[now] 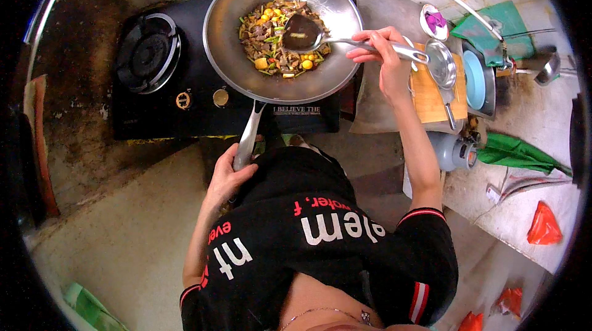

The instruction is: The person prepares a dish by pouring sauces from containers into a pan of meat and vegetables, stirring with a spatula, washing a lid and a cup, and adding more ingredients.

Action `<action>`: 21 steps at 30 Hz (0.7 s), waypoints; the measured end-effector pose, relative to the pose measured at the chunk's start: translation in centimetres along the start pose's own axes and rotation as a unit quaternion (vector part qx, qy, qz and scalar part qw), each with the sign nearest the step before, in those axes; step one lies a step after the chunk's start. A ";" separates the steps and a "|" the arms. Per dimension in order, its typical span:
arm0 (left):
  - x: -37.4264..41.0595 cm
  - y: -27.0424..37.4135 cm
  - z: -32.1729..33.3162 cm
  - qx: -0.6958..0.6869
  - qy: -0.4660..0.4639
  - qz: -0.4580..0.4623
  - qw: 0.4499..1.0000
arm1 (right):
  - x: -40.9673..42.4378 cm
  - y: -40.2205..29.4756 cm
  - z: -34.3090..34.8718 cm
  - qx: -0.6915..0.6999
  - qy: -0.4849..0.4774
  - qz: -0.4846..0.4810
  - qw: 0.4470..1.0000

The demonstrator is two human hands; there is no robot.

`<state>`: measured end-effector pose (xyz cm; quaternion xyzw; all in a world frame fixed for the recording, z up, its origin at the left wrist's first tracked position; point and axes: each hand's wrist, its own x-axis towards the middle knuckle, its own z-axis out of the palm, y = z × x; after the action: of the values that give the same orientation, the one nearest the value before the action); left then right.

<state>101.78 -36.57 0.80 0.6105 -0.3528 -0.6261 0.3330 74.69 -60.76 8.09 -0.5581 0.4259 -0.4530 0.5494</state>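
Note:
A large steel wok (pixel 222 49) stands over the right side of a black gas stove, and my left hand (pixel 231 171) grips its metal handle (pixel 247 139). Sliced meat with green stalks and round yellow pieces (pixel 263 35) lies in the middle of the wok. My right hand (pixel 381 51) holds the long handle of a metal wok spatula (pixel 303 33); the blade rests on or just over the food, and a small light piece shows on it.
The bare burner (pixel 148 53) is on the left of the stove (pixel 152 120). At the right are a wooden cutting board (pixel 423 95) bearing a metal strainer or ladle (pixel 442 65) and a knife (pixel 449 116), a bowl (pixel 434 23) with something purple, a blue basin (pixel 474 79) and a gas cylinder (pixel 446 150).

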 end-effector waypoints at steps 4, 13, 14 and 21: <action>-0.2 0.3 0.2 -0.001 0.007 -0.003 1.000 | -1.5 -2.2 1.2 -0.189 -0.135 -0.169 0.958; -0.2 0.3 0.2 -0.013 0.022 0.002 1.000 | -4.1 5.2 12.6 -0.497 -0.227 -0.341 0.765; -0.1 0.2 0.3 -0.021 0.024 0.007 0.999 | -4.3 5.5 13.0 -0.476 -0.231 -0.331 0.781; 0.0 -0.7 -0.1 0.011 0.001 0.011 1.000 | -6.1 4.0 8.3 -0.426 -0.135 -0.335 0.829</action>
<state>101.92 -36.21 0.24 0.6111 -0.3663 -0.6173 0.3337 81.48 -53.04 3.99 -0.9009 0.2852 -0.3031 0.1235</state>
